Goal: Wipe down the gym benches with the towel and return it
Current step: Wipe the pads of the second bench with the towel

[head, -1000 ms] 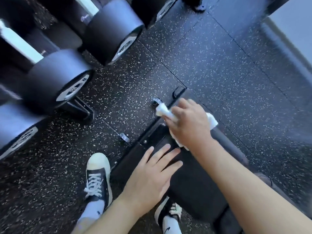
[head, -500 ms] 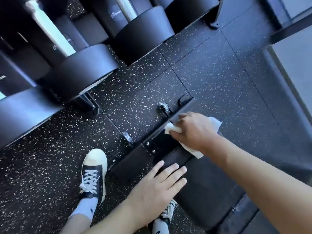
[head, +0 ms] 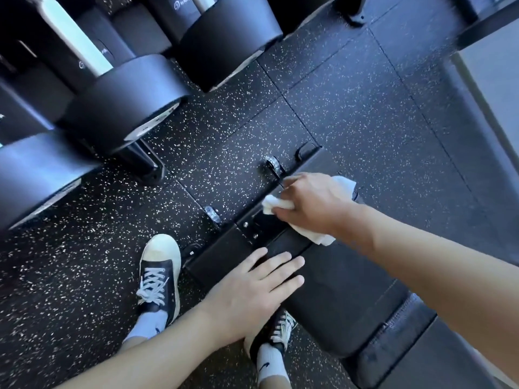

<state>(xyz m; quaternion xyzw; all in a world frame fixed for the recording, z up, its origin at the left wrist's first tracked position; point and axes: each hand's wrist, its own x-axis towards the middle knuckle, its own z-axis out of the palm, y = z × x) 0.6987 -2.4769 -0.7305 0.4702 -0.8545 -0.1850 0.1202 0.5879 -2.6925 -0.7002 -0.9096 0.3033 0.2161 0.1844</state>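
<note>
A black padded gym bench [head: 345, 290] runs from the lower right up toward the middle of the view. My right hand [head: 311, 203] grips a crumpled white towel [head: 276, 204] and presses it onto the far end of the bench, near the metal frame and bolts. Towel edges stick out on both sides of the hand. My left hand [head: 252, 290] rests flat on the near left part of the pad, fingers straight and together.
Large black dumbbells [head: 126, 108] on a rack fill the upper left. The floor [head: 351, 108] is black speckled rubber tiling. My two black-and-white sneakers [head: 158, 279] stand left of and under the bench. A pale wall strip [head: 488, 88] lines the right edge.
The right hand with the towel has slid slightly along the far end of the bench. The left hand stays flat on the pad. The camera has tilted, showing more of the dumbbell rack.
</note>
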